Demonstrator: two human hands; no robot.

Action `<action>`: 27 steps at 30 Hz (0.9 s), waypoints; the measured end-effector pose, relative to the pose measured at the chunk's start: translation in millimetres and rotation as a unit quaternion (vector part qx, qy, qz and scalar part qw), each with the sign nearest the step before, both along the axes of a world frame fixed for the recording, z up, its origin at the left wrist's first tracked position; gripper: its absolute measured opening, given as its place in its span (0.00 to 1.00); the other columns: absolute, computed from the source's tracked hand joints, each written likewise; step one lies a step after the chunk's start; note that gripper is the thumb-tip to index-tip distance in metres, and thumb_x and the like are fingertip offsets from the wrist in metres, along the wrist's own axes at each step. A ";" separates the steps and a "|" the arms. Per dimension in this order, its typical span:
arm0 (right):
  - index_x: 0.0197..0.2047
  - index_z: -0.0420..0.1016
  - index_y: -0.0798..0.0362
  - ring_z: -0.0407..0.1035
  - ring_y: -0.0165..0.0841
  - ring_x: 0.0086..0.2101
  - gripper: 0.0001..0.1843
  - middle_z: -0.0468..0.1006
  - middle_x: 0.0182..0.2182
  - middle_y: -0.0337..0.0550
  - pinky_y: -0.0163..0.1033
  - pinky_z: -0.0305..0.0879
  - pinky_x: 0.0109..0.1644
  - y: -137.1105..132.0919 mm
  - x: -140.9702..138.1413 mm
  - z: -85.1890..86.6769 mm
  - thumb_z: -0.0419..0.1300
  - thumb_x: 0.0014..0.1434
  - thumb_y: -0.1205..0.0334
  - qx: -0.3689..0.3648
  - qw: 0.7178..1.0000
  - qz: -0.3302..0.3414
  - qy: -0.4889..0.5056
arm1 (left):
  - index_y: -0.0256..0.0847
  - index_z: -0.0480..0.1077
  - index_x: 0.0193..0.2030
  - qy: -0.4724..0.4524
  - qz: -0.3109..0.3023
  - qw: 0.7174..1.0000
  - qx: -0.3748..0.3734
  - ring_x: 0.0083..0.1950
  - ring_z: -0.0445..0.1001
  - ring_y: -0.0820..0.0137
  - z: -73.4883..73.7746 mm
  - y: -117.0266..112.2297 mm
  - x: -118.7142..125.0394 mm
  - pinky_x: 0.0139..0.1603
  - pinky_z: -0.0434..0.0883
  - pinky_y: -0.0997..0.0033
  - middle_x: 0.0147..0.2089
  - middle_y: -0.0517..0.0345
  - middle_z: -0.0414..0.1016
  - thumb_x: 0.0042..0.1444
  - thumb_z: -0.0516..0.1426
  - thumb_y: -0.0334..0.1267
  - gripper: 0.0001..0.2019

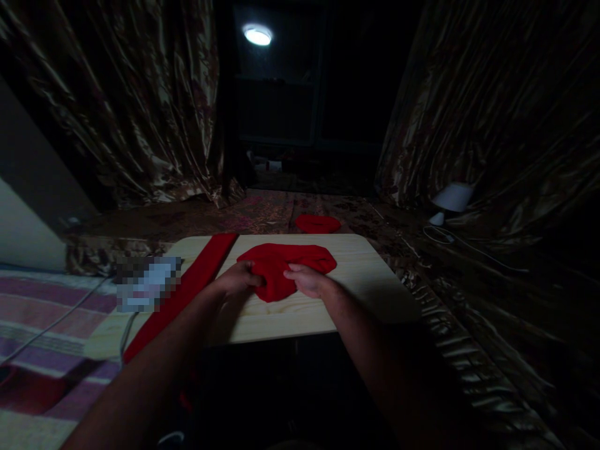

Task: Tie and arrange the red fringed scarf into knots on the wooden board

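Note:
A crumpled piece of red cloth (275,278) lies over the middle of a small pale wooden table (365,275), its near part bunched between my hands. My left hand (238,279) is closed on the left edge of this cloth, fingers curled into it. From the other side my right hand (307,280) pinches the cloth, thumb on top. Along the table's left side runs a long folded strip of red fabric (187,284), close to my left forearm. The exact kind of the held cloth cannot be told in this dim light.
Another rounded red cloth (317,224) lies just beyond the table's far edge. A blurred-out rectangular object (149,284) with a cable sits on the left. At the right stands a small white lamp (454,197) with its cord. Patterned curtains (182,94) hang behind; striped bedding (47,312) spreads left.

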State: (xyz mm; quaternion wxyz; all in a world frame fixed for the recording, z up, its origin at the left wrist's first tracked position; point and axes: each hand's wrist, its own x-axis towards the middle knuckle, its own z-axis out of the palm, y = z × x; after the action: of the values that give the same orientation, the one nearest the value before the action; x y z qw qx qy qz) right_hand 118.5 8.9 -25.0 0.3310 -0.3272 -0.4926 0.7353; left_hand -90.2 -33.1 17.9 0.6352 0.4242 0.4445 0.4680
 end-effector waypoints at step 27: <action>0.38 0.80 0.56 0.75 0.35 0.41 0.17 0.83 0.37 0.42 0.41 0.68 0.51 -2.9 -1.7 17.5 0.71 0.53 0.51 0.067 0.982 0.117 -0.129 | 0.44 0.79 0.43 0.595 0.004 0.722 0.352 0.46 0.76 0.62 -3.0 -82.1 -15.5 0.49 0.69 0.65 0.44 0.52 0.81 0.59 0.55 0.38 0.11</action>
State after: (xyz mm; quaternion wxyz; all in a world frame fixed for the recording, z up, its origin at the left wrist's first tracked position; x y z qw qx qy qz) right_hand 116.8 6.0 -7.5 0.1975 -0.3362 -0.6145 0.6858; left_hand -105.7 -115.2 14.9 0.0431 0.8070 0.5360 0.2443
